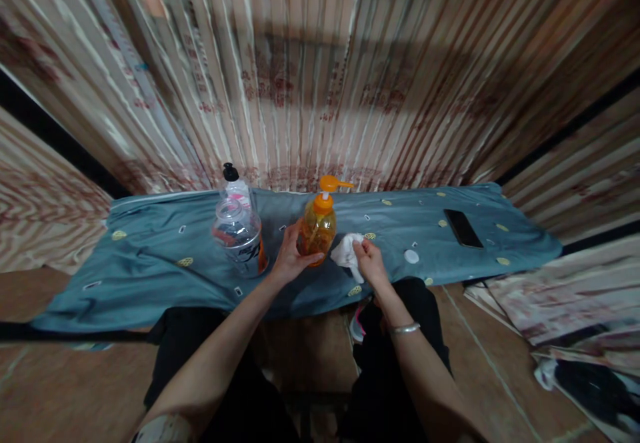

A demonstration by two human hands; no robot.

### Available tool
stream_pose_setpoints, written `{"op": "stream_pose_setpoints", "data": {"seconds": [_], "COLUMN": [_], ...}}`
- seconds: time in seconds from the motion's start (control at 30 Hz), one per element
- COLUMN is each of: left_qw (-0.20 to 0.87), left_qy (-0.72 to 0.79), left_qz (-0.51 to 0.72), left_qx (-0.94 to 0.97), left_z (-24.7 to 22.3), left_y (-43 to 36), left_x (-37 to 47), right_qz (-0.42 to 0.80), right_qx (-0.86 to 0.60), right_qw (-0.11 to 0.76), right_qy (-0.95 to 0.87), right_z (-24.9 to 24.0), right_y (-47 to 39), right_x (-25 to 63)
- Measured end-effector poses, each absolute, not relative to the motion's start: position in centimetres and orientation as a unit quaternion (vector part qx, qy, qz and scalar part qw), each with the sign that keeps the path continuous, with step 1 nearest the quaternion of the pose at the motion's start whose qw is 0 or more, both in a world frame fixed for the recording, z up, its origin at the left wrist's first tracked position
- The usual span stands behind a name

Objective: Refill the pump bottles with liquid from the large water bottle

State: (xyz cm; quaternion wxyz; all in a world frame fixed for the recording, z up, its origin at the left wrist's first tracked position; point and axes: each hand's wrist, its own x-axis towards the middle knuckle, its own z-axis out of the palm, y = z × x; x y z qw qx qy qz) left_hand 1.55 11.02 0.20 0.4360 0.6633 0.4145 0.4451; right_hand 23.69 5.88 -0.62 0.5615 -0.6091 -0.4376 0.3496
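Note:
An orange see-through pump bottle (320, 226) stands upright near the middle of the cloth-covered surface, its orange spout pointing right. My left hand (295, 254) is wrapped round the bottle's left side, low on its body. In my right hand (369, 261), a crumpled white cloth (347, 252) is pinched by the fingers, just to the right of the bottle. Left of my left hand stands a clear wide-mouthed plastic jar (240, 239) with a black and orange label. Behind that jar is a bottle with a black pump top (231, 172), partly hidden by it.
The long surface wears a blue-green patterned cloth (150, 243). On its right lie a round white lid-like disc (411, 256) and a black phone (463, 228). A striped curtain (300, 83) hangs close behind, and my knees are under the front edge.

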Motion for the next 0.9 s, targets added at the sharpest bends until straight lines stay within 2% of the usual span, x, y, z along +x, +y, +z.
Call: {"op": "stream_pose_setpoints", "data": {"seconds": [0.1,0.17,0.2,0.27,0.33,0.47,0.63,0.73,0.8,0.9], "left_qw": [0.440,0.446,0.450,0.459,0.470,0.486,0.480,0.467,0.454,0.429], "left_qy": [0.415,0.414,0.413,0.412,0.409,0.407,0.410,0.414,0.420,0.433], "left_qz": [0.448,0.450,0.450,0.448,0.444,0.441,0.442,0.445,0.447,0.450], "left_qx": [0.658,0.654,0.651,0.647,0.643,0.636,0.637,0.643,0.646,0.652], "left_z": [0.1,0.1,0.1,0.1,0.2,0.3,0.4,0.3,0.2,-0.1], "left_y": [11.0,11.0,10.9,10.8,10.7,10.7,10.7,10.4,10.3,10.3], "left_x": [1.6,1.7,1.7,1.8,1.9,2.1,2.3,2.3,2.5,2.7], "right_qz": [0.406,0.391,0.357,0.255,0.216,0.183,0.167,0.124,0.110,0.227], "right_qx": [-0.578,-0.589,-0.622,-0.723,-0.761,-0.784,-0.793,-0.771,-0.721,-0.629], "right_qw": [0.567,0.553,0.529,0.415,0.360,0.300,0.241,0.255,0.311,0.412], "right_qy": [-0.423,-0.441,-0.454,-0.490,-0.495,-0.512,-0.533,-0.570,-0.610,-0.619], "right_z": [1.5,2.0,2.0,1.4,0.4,-1.0,-0.2,0.4,0.8,1.4], "right_y": [7.9,9.3,9.9,10.8,11.2,11.0,11.2,11.0,10.3,8.5], "right_x": [25.8,27.2,28.0,29.5,30.6,31.4,31.8,31.4,30.1,26.4]}}
